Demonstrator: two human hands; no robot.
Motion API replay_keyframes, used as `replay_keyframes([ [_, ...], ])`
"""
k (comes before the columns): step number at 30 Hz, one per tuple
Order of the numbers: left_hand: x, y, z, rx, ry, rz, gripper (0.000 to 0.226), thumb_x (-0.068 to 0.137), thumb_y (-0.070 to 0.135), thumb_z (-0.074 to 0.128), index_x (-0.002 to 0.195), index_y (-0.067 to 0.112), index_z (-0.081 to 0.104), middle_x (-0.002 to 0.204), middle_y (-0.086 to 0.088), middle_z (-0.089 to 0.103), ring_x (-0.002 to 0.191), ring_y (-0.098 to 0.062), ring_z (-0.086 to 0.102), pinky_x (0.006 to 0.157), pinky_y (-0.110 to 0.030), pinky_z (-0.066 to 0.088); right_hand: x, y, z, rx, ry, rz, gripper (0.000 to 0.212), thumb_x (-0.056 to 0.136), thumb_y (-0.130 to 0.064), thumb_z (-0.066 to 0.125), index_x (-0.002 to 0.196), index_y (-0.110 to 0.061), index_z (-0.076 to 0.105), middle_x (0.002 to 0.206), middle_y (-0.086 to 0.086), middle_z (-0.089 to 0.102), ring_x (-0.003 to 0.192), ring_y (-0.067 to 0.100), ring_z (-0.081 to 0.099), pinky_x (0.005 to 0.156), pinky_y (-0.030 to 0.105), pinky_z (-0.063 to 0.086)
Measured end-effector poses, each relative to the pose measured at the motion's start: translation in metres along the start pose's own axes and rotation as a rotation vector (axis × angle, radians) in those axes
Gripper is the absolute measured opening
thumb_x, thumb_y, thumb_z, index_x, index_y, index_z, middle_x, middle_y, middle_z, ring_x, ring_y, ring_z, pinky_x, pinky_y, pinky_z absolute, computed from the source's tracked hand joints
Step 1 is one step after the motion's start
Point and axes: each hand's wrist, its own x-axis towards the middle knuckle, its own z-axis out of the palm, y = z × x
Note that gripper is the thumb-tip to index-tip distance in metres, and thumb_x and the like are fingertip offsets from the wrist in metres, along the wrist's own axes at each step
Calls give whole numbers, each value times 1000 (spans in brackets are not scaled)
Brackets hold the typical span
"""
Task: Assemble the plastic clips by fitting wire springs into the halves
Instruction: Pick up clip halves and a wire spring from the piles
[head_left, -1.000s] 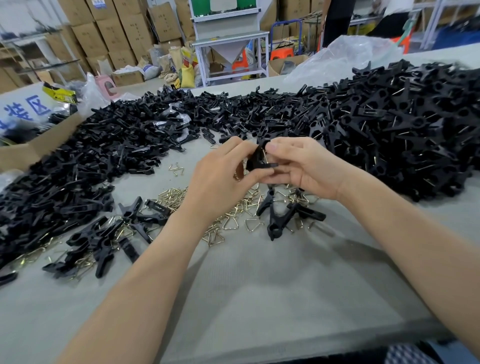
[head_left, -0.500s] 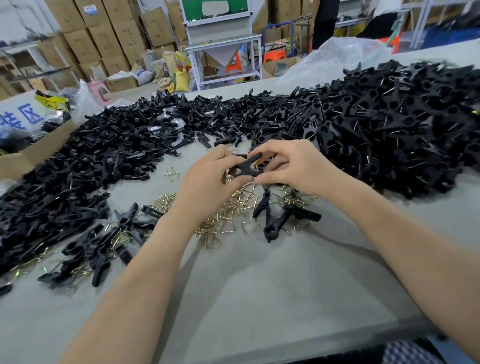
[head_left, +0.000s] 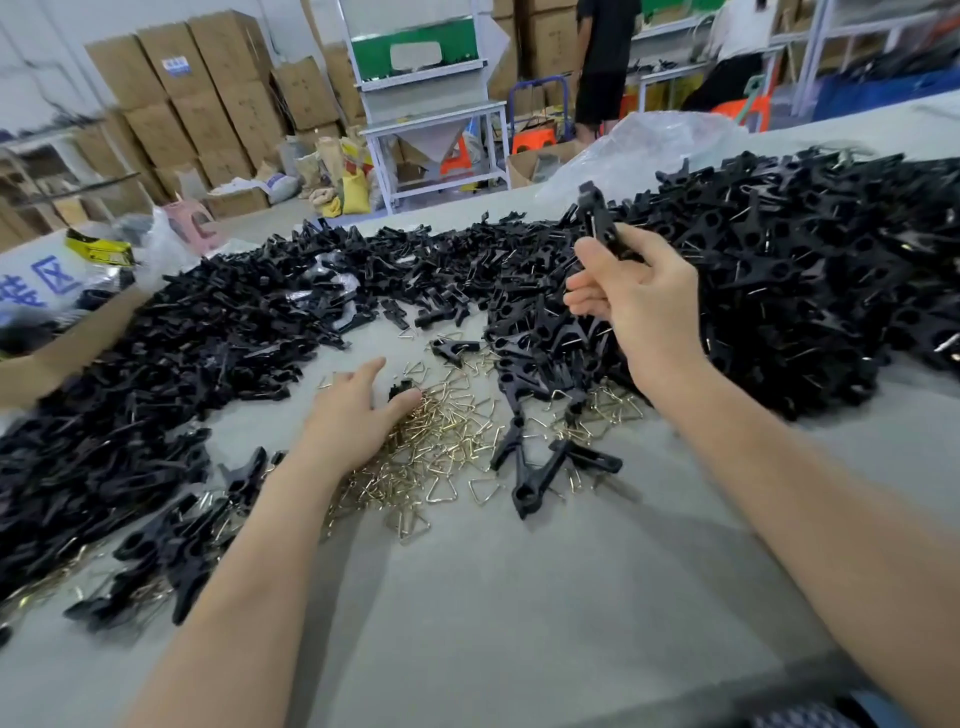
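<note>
My right hand is raised over the table and grips a black plastic clip by its lower end, so the clip sticks up above the fingers. My left hand lies palm down on the loose pile of brass wire springs, fingers fairly straight. A small black piece sits just beyond its thumb; I cannot tell if the hand touches it. A spread of black clip halves covers the left of the grey table.
A large heap of black clips fills the right side, with a clear plastic bag behind it. A few clips lie by the springs. A cardboard box stands at the left edge. A person stands far back.
The hands have parted. My right hand has lifted the clip up and to the right; my left hand has let go of it and dropped onto the spring pile.
</note>
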Motion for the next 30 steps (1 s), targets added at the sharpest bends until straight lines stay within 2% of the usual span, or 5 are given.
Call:
replay_keyframes([
  [6, -6, 8, 0, -51, 11, 131, 33, 94, 39, 57, 123, 27, 61, 119, -4, 61, 109, -21, 55, 91, -32, 41, 2, 13, -5, -56, 123, 161, 73, 89, -19, 64, 149, -26, 24, 66, -3, 70, 71, 10, 71, 81, 35, 58],
  [11, -9, 14, -2, -192, 124, 166, 14, 88, 19, 68, 82, 32, 68, 90, 8, 67, 85, -12, 58, 69, -24, 38, -6, 17, 1, -391, 10, 28, 63, 91, -20, 58, 147, -30, 30, 97, -6, 68, 74, 6, 68, 79, 30, 57],
  [17, -9, 12, -4, -384, 229, 105, 25, 91, 13, 63, 82, 35, 67, 76, 9, 70, 72, -18, 68, 56, -22, 49, -25, 25, 11, -745, -129, -272, 36, 90, -12, 59, 126, -13, 57, 108, 5, 60, 101, 21, 54, 91, 33, 45],
  [21, -10, 12, -6, -534, 163, 84, 27, 92, 4, 58, 88, 29, 68, 88, 3, 71, 67, -3, 69, 66, -16, 55, -37, 26, 17, -831, -319, -328, 29, 87, -5, 56, 113, -13, 67, 103, 2, 65, 100, 17, 52, 82, 13, 33],
  [30, -17, 30, -15, -904, 86, 183, 20, 100, 10, 48, 104, 19, 66, 90, -4, 75, 70, -18, 72, 60, -23, 57, -51, 27, 24, -915, -919, -310, 34, 88, -15, 60, 122, -21, 64, 121, -3, 63, 115, 14, 50, 105, 31, 34],
])
